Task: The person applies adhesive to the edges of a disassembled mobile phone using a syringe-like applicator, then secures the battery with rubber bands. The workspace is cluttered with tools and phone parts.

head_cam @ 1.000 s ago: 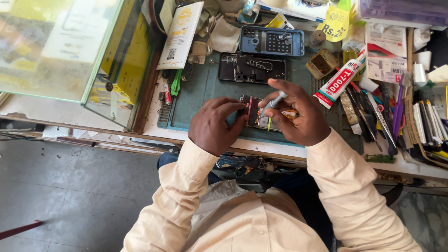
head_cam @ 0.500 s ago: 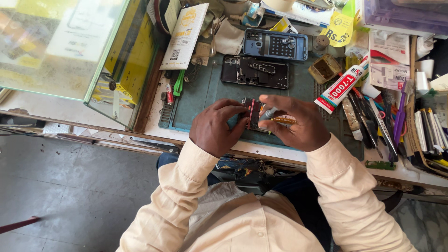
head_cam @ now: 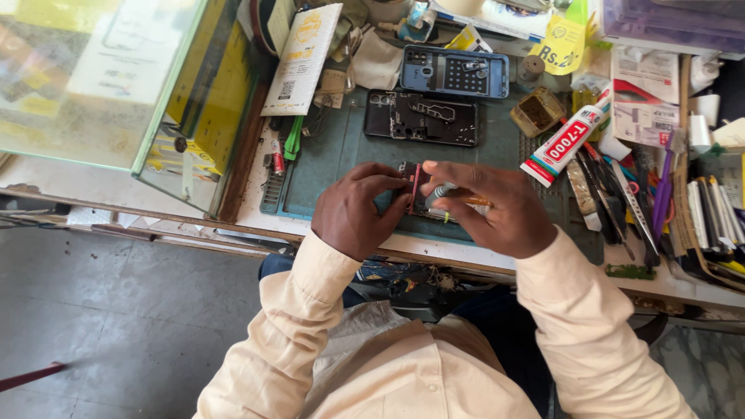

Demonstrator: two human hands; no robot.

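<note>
From the head camera I see my left hand point(head_cam: 358, 209) pinching the edge of a small opened phone point(head_cam: 419, 198) near the front edge of the green work mat point(head_cam: 341, 155). My right hand point(head_cam: 497, 209) is curled around a slim grey tool point(head_cam: 441, 192), its tip down on the phone's insides. I judge that steadying the phone flat against the mat and pressing lightly keeps the tip from slipping.

The mat's far edge carries a dark phone frame point(head_cam: 421, 119) and a blue phone back point(head_cam: 455, 74). A glue tube point(head_cam: 563, 142) lies toward the right edge, and a glass case point(head_cam: 101, 77) stands at the left.
</note>
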